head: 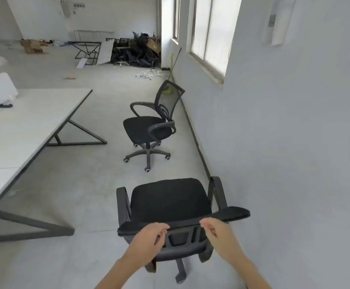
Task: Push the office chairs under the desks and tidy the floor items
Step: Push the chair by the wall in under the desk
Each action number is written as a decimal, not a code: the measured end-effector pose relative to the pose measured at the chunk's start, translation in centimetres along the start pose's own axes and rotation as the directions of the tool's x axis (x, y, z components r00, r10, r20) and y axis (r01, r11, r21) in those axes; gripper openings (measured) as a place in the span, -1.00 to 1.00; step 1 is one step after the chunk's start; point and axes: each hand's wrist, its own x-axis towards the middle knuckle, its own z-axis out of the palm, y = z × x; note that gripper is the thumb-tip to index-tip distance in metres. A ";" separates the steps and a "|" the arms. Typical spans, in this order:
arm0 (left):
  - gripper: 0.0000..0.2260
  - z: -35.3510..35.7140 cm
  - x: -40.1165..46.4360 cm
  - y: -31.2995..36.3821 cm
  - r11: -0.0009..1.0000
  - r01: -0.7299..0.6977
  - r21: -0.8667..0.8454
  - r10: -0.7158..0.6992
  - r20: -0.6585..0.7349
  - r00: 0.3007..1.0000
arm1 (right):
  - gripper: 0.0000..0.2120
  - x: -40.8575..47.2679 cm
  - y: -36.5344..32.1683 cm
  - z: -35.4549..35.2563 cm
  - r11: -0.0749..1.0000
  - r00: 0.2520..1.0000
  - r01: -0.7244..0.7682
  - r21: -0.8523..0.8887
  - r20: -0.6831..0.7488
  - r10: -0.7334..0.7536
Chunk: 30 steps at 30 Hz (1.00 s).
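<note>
We grip near chair (171,203) backrest top: left hand (149,239), right hand (215,232). Second chair (149,127) beyond, off table (24,122) far corner.

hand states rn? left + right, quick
Left hand: grips the top edge of the near office chair's backrest.
Right hand: fingers curled at the same backrest edge; a firm grip cannot be told.

Place: an office room, bare and unfinished.
Signs: white desks (24,122) at left, two black office chairs (151,126) near the windowed wall, broken furniture pile (136,51) in far corner.
</note>
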 end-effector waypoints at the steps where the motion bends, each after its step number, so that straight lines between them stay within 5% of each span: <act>1: -0.73 0.0 0.9 -0.3 0.997 -0.067 0.028 0.068 -0.030 0.997 | -0.81 -2.3 0.0 -3.2 0.975 0.998 0.065 -0.212 0.040 -0.057; 4: -0.69 -0.7 3.6 0.0 0.982 -0.125 0.140 0.131 -0.034 0.991 | -0.72 9.9 1.2 3.9 0.925 0.999 -0.027 -0.378 0.028 0.041; 8: -0.59 1.6 5.2 -0.2 0.933 -0.099 0.346 0.053 0.140 0.989 | -0.60 12.8 6.1 4.3 0.836 0.971 0.046 -0.547 0.222 0.092; 11: -0.62 3.2 6.3 -0.9 0.889 -0.053 0.454 -0.010 0.137 0.991 | -0.53 14.1 7.7 4.4 0.809 0.930 0.072 -0.584 0.332 0.157; 15: -0.78 4.0 7.1 -0.8 0.844 0.052 0.534 -0.067 0.009 0.998 | -0.58 15.2 9.7 3.6 0.766 0.915 0.227 -0.602 0.401 0.043; 18: -0.81 4.2 6.8 -0.6 0.789 0.101 0.606 -0.155 0.038 0.987 | -0.53 15.5 11.0 4.4 0.681 0.918 0.337 -0.650 0.387 -0.086; 20: -0.82 4.0 6.7 -0.8 0.767 0.117 0.631 -0.199 0.061 0.978 | -0.67 16.0 11.4 5.7 0.659 0.936 0.332 -0.675 0.324 -0.139; 24: -0.84 2.5 6.0 -2.6 0.792 0.150 0.591 -0.210 0.035 0.977 | -0.80 16.6 10.2 8.1 0.634 0.955 0.280 -0.721 0.275 -0.110; 30: -0.88 0.6 1.9 -7.6 0.857 0.167 0.487 -0.164 -0.050 0.985 | -0.68 15.2 7.6 13.0 0.556 0.909 0.417 -0.719 0.339 -0.242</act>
